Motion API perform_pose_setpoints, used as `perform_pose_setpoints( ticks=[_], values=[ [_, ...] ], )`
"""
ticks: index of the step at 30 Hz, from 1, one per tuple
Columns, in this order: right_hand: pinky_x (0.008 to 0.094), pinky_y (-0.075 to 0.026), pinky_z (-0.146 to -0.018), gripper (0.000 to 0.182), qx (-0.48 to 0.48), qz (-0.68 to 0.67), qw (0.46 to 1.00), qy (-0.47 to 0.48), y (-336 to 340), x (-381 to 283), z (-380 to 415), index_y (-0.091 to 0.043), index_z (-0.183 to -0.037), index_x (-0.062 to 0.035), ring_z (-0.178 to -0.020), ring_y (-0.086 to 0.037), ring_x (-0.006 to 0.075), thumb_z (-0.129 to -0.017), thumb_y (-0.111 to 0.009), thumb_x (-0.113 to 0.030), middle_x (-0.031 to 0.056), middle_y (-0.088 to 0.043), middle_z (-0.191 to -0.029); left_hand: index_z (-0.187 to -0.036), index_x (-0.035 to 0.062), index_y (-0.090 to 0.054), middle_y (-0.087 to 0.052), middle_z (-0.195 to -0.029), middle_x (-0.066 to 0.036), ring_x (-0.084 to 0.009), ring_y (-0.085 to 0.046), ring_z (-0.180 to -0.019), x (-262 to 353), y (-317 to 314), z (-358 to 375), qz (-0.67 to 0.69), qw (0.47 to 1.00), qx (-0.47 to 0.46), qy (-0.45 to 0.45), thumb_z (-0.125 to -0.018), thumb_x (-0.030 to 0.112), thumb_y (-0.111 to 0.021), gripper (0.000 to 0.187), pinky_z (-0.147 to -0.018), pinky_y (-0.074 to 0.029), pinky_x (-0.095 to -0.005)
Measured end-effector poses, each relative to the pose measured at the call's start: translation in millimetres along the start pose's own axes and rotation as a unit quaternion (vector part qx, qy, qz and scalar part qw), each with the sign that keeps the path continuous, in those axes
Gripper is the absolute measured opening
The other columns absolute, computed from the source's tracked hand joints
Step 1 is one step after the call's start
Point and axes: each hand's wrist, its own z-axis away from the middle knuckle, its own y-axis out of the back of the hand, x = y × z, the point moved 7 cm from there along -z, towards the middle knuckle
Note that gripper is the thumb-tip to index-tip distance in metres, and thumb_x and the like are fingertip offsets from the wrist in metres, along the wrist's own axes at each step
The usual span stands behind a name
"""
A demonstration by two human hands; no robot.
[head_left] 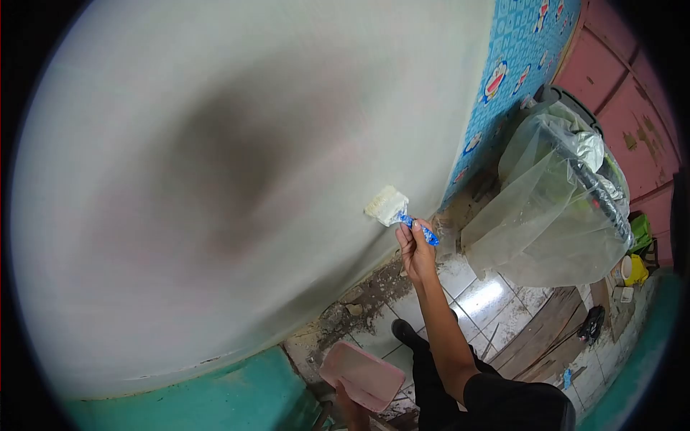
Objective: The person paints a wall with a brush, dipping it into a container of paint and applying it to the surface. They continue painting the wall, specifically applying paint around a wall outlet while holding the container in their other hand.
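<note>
My right hand [417, 251] is closed around the blue handle of a paintbrush [389, 206]. The brush has wide bristles coated in white paint, and they lie right at the surface of the whitish wall [345, 108]. Low in the view, my left hand [350, 407] grips the near side of a pink plastic tub [369, 375], with part of the hand in shadow. The tub is tilted, so its pale inside shows.
Blue cartoon-patterned wallpaper [496, 86] borders the white wall on the right. Beside it stands a bulky container covered in clear plastic sheeting [553, 215]. Wooden boards [543, 334] and debris lie on the tiled floor [485, 298]. A green surface [208, 395] runs along the lower left.
</note>
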Motion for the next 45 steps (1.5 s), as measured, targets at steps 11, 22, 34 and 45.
perform_pose_setpoints(
  ticks=[11,22,34,45],
  values=[
    [0.0371,-0.057,-0.087,0.028,0.205,0.068,0.976,-0.039,288.2,82.4,-48.7,-0.056,-0.116,-0.0059,-0.101,-0.065,0.0212,-0.091,-0.067,-0.011,0.0094,-0.065,-0.108,-0.145,0.0038,-0.030,-0.043,-0.140,-0.015,-0.0314,-0.044,-0.127,-27.6,1.2,-26.2,-0.017,1.000,-0.005,0.026,-0.101,0.048,-0.039,0.063,-0.105,-0.037,-0.0449],
    [0.0367,-0.061,-0.071,0.011,0.225,0.246,0.940,0.079,145.0,60.8,-21.7,-0.056,-0.098,-0.0040,-0.088,-0.063,0.0198,-0.090,-0.063,-0.006,0.0087,-0.061,-0.096,-0.138,-0.0041,-0.037,-0.050,-0.131,-0.018,-0.0328,-0.052,-0.119,10.7,4.8,-8.6,0.016,1.000,-0.014,-0.009,-0.101,0.043,-0.043,0.060,-0.101,-0.042,-0.0452],
    [0.0376,-0.059,-0.082,0.013,0.065,0.189,0.962,0.184,-280.0,-100.0,153.5,-0.053,-0.103,-0.0004,-0.101,-0.061,0.0201,-0.093,-0.060,-0.006,0.0113,-0.058,-0.109,-0.138,-0.0018,-0.039,-0.051,-0.130,-0.015,-0.0275,-0.053,-0.118,126.0,-21.7,29.6,-0.037,0.993,-0.091,-0.070,-0.101,0.048,-0.041,0.063,-0.099,-0.042,-0.0406],
    [0.0285,-0.054,-0.095,0.028,-0.037,-0.042,0.996,0.068,-198.1,-43.2,89.8,-0.052,-0.119,-0.0023,-0.106,-0.064,0.0193,-0.095,-0.062,-0.011,0.0115,-0.062,-0.115,-0.140,-0.0030,-0.037,-0.050,-0.133,-0.016,-0.0287,-0.051,-0.121,143.2,8.3,26.9,-0.046,0.993,-0.099,-0.054,-0.101,0.045,-0.043,0.061,-0.102,-0.039,-0.0411]
  ],
)
